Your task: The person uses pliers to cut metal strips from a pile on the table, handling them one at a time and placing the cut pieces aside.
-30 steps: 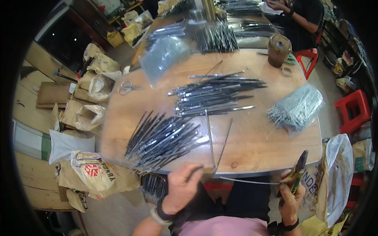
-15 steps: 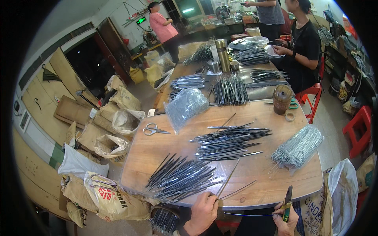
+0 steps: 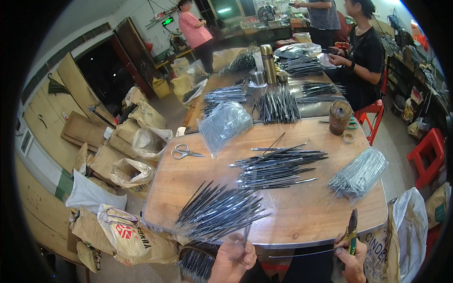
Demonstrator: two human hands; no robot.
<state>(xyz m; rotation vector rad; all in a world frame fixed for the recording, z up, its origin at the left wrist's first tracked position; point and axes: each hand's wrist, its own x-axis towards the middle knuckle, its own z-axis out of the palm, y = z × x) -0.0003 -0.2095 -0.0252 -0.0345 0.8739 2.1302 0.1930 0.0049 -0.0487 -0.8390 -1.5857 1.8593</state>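
Note:
My left hand [image 3: 234, 259] is closed around a thin dark rod [image 3: 247, 221], which points up and is smeared by motion. Its fingers are partly blurred. In my right hand [image 3: 351, 258] are pliers with yellow-green handles [image 3: 352, 239], jaws upward. A thin, shiny wire [image 3: 302, 256] sticks out leftward from the same hand, below the table edge. Just beyond my left hand lies a loose pile of dark thin rods [image 3: 219, 212]. A second pile of dark rods [image 3: 278, 165] lies farther back, near the middle of the wooden table [image 3: 325, 226].
Scissors [image 3: 186, 152] and a clear plastic bag [image 3: 224, 127] lie at the far left. A wrapped bundle of silvery wires [image 3: 359, 174] is on the right, near a brown jar [image 3: 339, 118]. Sacks [image 3: 137, 236] stand left of the table. A seated person [image 3: 363, 56] works beyond.
My left hand has moved left and slightly down; the rods that fanned out from it to the right now point up together. My right hand, with pliers and wire, has shifted slightly right.

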